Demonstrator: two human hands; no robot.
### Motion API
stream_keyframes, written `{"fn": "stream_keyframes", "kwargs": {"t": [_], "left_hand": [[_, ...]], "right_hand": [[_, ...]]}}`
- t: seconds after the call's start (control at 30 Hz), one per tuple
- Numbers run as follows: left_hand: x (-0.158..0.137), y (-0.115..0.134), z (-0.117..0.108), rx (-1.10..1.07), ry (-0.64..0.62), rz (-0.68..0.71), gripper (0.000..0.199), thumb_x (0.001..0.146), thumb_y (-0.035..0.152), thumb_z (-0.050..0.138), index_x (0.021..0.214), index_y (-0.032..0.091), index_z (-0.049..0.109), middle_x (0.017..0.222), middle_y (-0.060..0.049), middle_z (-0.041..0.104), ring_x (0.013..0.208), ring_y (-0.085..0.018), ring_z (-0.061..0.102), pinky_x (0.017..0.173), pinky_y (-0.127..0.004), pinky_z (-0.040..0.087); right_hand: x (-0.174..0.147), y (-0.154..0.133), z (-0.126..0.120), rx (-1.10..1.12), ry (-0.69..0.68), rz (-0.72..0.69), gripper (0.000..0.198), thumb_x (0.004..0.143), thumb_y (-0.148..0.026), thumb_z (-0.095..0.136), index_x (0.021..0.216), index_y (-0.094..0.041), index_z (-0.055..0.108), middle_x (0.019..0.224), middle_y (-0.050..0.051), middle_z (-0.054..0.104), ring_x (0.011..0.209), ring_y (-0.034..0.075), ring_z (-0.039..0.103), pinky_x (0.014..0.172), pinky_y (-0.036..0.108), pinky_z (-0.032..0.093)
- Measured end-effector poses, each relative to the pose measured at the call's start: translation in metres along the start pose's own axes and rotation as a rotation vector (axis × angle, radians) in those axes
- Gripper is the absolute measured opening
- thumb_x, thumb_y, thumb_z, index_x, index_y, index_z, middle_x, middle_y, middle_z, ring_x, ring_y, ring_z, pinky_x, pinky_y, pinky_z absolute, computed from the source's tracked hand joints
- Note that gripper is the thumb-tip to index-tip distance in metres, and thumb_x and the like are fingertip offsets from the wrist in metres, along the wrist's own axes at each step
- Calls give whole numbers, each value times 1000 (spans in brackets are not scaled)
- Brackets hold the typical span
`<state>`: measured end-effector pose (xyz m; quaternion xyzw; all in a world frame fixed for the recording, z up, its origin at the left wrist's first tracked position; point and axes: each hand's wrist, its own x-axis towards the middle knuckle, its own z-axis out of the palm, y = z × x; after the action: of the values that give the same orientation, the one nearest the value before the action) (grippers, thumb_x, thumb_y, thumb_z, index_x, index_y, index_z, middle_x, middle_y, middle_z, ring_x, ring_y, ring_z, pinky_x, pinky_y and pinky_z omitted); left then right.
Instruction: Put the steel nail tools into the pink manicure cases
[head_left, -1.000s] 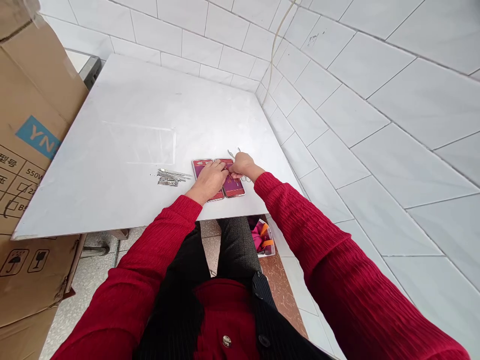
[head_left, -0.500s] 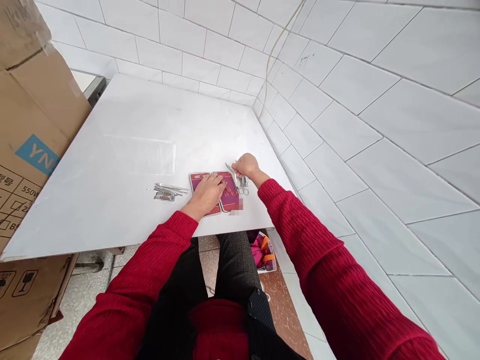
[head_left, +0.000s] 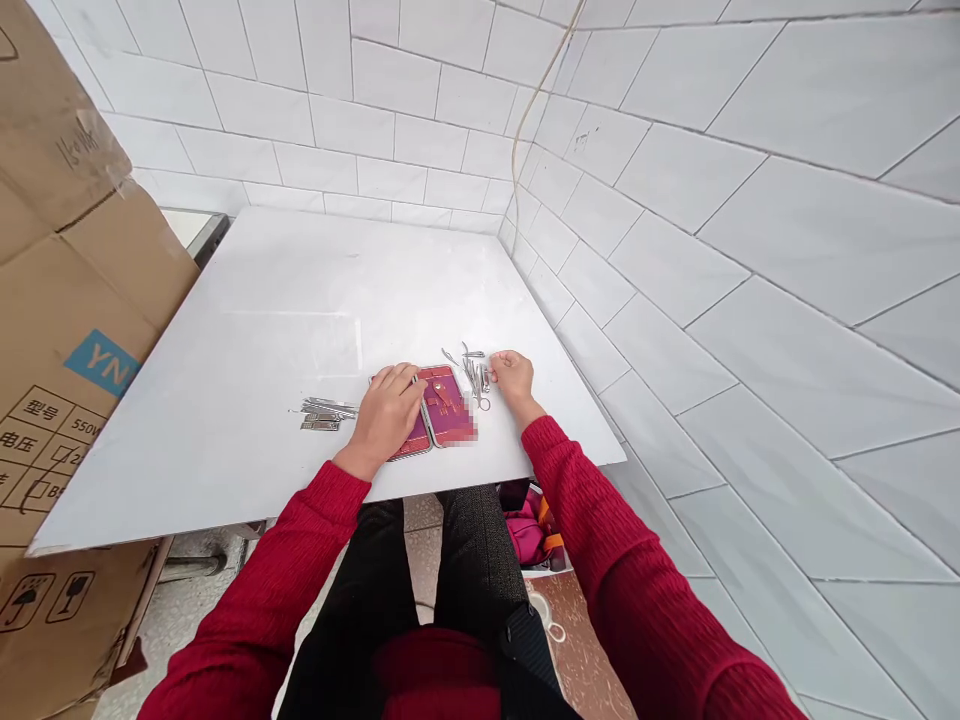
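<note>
An unfolded manicure case (head_left: 448, 378) in red and purple, with a metal rim, lies near the table's front edge. Fingers flat, my left hand (head_left: 388, 412) rests over its left half and hides much of it. To the right of the case is a loose pile of metal manicure tools (head_left: 474, 376), among them small scissors (head_left: 484, 404) and a nail clipper (head_left: 472, 352). Cuticle nippers (head_left: 450, 356) lie at the pile's left. My right hand (head_left: 513, 380) is at the pile's right edge, fingers curled together; what they pinch is hidden. More metal tools (head_left: 322, 412) lie left of my left hand.
The white table (head_left: 292, 270) meets tiled walls at the back and right. A large cardboard box (head_left: 82, 270) stands along its left side. Below the front edge, at right, a container with pink and orange things (head_left: 529, 535) sits on the floor.
My right hand has let go of the cuticle nippers and moved to the pile's right side. My left hand has slid left, uncovering the case's right half. The head view has tilted up.
</note>
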<state>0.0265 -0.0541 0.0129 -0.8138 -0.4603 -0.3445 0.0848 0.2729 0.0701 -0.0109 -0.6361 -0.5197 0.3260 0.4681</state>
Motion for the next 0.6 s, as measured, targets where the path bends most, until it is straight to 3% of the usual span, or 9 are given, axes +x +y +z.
{"fn": "stream_keyframes", "kwargs": {"t": [0.13, 0.3, 0.6], "left_hand": [[-42, 19, -22, 17, 26, -18, 29, 102, 13, 42, 118, 21, 66, 133, -10, 65, 133, -26, 56, 113, -53, 46], [-93, 36, -34, 69, -27, -130, 24, 103, 20, 47, 120, 20, 64, 130, -13, 68, 127, -27, 61, 107, -50, 51], [-93, 47, -33, 157, -119, -239, 32, 102, 22, 43, 124, 24, 66, 131, -8, 70, 129, -24, 61, 110, -47, 49]], "right_hand": [[1, 17, 2, 40, 0, -63, 11, 76, -31, 58, 73, -21, 63, 62, -2, 67, 49, 13, 56, 55, 25, 47], [1, 18, 1, 32, -17, -79, 13, 77, -32, 58, 74, -21, 65, 64, -1, 68, 52, 14, 57, 58, 26, 47], [-6, 12, -5, -45, -83, -97, 11, 82, -26, 57, 76, -21, 65, 69, -1, 71, 59, 15, 60, 66, 27, 46]]}}
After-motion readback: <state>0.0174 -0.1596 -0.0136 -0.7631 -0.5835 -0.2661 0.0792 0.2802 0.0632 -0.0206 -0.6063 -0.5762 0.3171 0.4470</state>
